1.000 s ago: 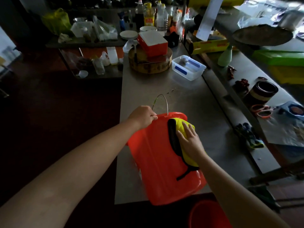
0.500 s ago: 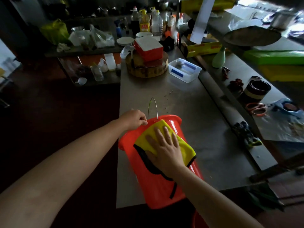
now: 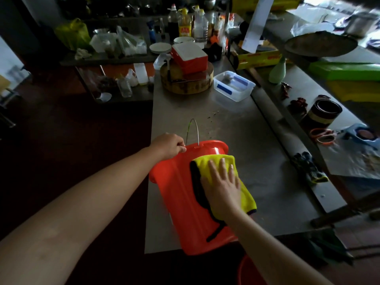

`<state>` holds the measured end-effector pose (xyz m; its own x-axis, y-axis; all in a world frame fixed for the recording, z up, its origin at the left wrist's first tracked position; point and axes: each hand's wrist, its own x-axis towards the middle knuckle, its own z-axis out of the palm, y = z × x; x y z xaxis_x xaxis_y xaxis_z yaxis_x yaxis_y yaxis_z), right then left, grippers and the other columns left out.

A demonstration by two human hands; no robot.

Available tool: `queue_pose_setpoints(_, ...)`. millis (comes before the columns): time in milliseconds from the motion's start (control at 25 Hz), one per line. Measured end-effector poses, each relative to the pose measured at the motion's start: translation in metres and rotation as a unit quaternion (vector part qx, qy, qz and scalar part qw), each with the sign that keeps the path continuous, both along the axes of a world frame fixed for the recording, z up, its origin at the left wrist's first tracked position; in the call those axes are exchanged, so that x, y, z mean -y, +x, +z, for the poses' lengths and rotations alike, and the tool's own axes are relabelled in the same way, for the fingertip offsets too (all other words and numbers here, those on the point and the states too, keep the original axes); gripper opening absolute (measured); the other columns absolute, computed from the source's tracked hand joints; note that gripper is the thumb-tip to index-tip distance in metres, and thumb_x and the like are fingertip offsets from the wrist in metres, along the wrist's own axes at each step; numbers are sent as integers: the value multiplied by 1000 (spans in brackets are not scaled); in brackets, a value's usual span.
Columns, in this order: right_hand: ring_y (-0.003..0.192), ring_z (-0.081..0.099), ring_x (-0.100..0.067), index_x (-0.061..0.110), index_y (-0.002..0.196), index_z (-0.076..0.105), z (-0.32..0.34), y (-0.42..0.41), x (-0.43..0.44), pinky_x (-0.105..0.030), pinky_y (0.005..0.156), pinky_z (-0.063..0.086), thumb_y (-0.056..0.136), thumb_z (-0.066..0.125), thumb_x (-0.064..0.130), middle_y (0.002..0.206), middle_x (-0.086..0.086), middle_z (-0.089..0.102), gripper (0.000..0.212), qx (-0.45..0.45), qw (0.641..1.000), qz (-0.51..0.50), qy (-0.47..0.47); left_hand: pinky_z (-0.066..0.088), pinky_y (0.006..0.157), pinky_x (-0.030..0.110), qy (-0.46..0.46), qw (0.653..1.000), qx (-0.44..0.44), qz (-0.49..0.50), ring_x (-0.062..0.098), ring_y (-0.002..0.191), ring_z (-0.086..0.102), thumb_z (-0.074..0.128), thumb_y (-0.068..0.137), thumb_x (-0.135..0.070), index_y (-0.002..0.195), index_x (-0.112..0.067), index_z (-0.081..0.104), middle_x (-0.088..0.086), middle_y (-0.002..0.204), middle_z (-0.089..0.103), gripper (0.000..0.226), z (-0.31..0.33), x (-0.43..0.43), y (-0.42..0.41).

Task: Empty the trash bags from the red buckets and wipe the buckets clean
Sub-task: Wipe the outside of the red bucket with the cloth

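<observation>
Red bucket (image 3: pixel 181 202) on its side on table (image 3: pixel 257 161), no bag visible; left hand (image 3: pixel 169 146) grips rim, right hand (image 3: pixel 223 189) flat, pressing yellow cloth (image 3: pixel 245 194) on outer wall; second bucket (image 3: pixel 247 272) apparently left

Red bucket (image 3: pixel 176 202) on side, rim away; yellow cloth (image 3: pixel 245 194) spread over wall.

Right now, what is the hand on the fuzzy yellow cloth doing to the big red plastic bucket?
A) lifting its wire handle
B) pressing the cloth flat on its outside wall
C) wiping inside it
B: the right hand lies flat-fingered on the yellow cloth against the outer wall of the red plastic bucket, while the left hand grips its rim.
</observation>
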<state>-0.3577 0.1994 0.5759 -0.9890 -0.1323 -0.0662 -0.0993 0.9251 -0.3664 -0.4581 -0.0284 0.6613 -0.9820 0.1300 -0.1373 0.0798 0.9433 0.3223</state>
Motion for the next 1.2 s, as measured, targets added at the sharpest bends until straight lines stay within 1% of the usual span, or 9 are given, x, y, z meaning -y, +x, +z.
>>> queue_pose_setpoints(120,151,-26,-36,46,158,7,-4,37,41,-60,121,-10,100,24,64,167,0,-17,64,-85,983,134,91,42,79,29,-2,1000,2,0,21,105,62,67,93,-35,105,-21,74,1,108,71,19,0,0,2)
queue_pose_setpoints(200,152,-21,-37,41,158,24,-14,45,55,-64,120,-6,99,31,59,170,-1,-6,62,-108,966,197,129,46,82,32,-2,1000,7,2,21,104,62,66,94,-33,105,-20,73,1,107,70,18,0,0,4)
queue_pose_setpoints(320,153,-20,-33,43,158,24,-10,37,46,-63,122,-3,99,29,62,170,2,-4,62,-111,961,218,127,51,86,37,-7,1000,11,3,22,101,63,66,94,-32,103,-20,71,2,105,69,16,-1,3,7)
queue_pose_setpoints(520,156,-12,-21,53,156,6,-9,8,-24,-46,125,7,96,26,75,168,12,-10,67,-22,998,54,-18,53,85,36,-5,1000,2,13,21,98,64,67,93,-32,101,-22,71,2,104,70,14,-4,5,10)
queue_pose_setpoints(640,153,22,-25,55,154,13,-23,-16,-56,-49,119,30,82,29,85,168,9,13,79,110,974,-66,-187,53,84,36,1,1000,-1,24,19,95,64,67,93,-34,101,-23,71,-1,102,70,14,-3,3,13)
queue_pose_setpoints(720,150,28,-26,54,154,16,-25,-15,-59,-50,117,32,80,29,86,167,8,20,82,128,960,-95,-229,52,81,33,-2,999,-5,31,18,93,64,66,94,-34,101,-23,70,-1,101,70,14,-4,1,14)
queue_pose_setpoints(960,153,-16,-36,48,157,10,-12,55,9,-57,123,-2,99,30,65,167,6,-12,64,-83,992,83,46,46,76,30,-7,999,-12,35,21,97,64,66,94,-34,104,-21,70,1,105,70,17,-7,3,13)
queue_pose_setpoints(1080,154,-8,-41,42,155,32,-26,73,40,-66,118,2,96,42,57,170,0,5,62,-137,963,193,126,46,77,31,-17,999,-18,29,23,98,64,65,94,-32,104,-20,69,3,106,70,16,-7,0,14)
queue_pose_setpoints(1200,155,-7,-36,42,155,33,-26,69,34,-63,118,3,97,39,59,170,2,8,60,-142,958,211,130,50,80,34,-15,999,-16,29,22,96,63,65,95,-32,105,-19,68,4,107,69,16,-6,2,16)
